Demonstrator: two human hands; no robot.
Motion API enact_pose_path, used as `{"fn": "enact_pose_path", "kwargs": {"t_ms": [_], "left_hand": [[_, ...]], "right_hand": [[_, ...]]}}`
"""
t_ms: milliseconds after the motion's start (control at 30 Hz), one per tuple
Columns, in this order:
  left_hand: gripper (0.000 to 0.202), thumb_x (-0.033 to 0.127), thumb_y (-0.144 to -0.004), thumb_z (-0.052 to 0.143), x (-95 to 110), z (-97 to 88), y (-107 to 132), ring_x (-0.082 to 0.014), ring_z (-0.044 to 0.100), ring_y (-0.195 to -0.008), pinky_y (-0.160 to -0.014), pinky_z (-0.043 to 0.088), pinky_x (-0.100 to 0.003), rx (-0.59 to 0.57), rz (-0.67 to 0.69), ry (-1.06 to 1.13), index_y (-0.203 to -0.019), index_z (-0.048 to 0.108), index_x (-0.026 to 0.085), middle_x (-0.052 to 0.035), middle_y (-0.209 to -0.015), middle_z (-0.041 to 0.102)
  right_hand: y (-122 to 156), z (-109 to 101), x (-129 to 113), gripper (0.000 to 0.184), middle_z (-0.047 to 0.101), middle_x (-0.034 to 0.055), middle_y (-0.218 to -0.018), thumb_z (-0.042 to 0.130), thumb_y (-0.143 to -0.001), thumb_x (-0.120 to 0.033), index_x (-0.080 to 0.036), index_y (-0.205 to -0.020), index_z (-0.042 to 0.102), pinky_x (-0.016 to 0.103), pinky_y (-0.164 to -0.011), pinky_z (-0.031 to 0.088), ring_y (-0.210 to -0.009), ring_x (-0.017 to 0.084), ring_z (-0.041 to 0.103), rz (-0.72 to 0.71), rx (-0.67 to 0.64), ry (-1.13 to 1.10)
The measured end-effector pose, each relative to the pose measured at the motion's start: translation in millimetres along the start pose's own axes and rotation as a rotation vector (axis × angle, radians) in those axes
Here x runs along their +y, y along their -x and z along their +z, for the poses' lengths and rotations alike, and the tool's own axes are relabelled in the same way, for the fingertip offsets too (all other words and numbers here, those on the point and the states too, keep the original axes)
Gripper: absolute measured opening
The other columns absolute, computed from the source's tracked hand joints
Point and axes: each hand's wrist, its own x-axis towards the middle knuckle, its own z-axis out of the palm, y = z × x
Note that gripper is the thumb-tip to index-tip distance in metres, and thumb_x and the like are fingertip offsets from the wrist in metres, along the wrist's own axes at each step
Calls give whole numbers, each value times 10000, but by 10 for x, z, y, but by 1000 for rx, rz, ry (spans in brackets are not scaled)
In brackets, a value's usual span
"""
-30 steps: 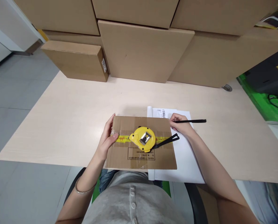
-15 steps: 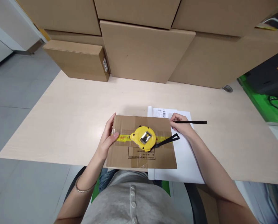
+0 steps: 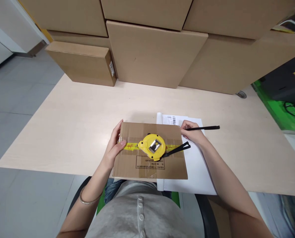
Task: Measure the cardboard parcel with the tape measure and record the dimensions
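Observation:
A flat cardboard box [image 3: 137, 167] lies on the table in front of me, sealed with clear tape. On top of it rests a yellow tape measure [image 3: 152, 146] with a black wrist strap [image 3: 177, 149] and its yellow blade pulled out to the left. My left hand [image 3: 113, 146] grips the box's left edge, with the thumb pressing the blade's end down. My right hand [image 3: 191, 133] holds a black pen [image 3: 204, 128], its tip on a white sheet of paper [image 3: 197, 165] just right of the box.
Several large cardboard boxes [image 3: 154, 53] are stacked along the table's far edge, and a smaller one [image 3: 80, 62] sits at the back left. A green and black object [image 3: 283, 99] stands at the right. The light wooden table [image 3: 70, 122] ends at my body.
Almost nothing: the pen's free end has tipped slightly upward. Both hands stay where they were.

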Motion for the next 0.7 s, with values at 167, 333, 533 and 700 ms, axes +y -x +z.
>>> {"fn": "enact_pose_path", "kwargs": {"t_ms": [167, 333, 533, 700], "left_hand": [[716, 517, -952, 705, 8, 3, 6, -369, 340, -1649, -1356, 308, -501, -5, -5, 0, -1613, 513, 321, -49, -1739, 458], [729, 542, -955, 704, 18, -2, 12, -366, 325, -1657, -1356, 305, -492, -8, -8, -8, -1617, 508, 310, -63, -1744, 450], [728, 526, -958, 704, 22, 0, 21, -361, 330, -1656, -1354, 309, -488, -15, -10, 1, -1623, 499, 314, -52, -1749, 444], [716, 510, -965, 694, 34, -1, 27, -362, 319, -1659, -1356, 304, -494, -21, -10, -5, -1628, 492, 331, -39, -1753, 436]], "right_hand": [[11, -8, 1, 249, 528, -49, -460, 746, -651, -340, -249, -625, 515, 221, -419, 293, -405, 88, 422, -1, 0, 5], [4, -14, 28, 275, 520, -49, -464, 752, -670, -356, -256, -629, 499, 226, -420, 298, -410, 95, 423, -3, 6, 8], [-3, -11, 45, 258, 515, -52, -460, 739, -661, -347, -256, -631, 499, 226, -424, 297, -416, 92, 412, -9, 13, 15], [1, -15, 39, 257, 511, -55, -473, 726, -669, -351, -259, -643, 488, 229, -424, 301, -422, 96, 414, -9, 17, 38]]}}
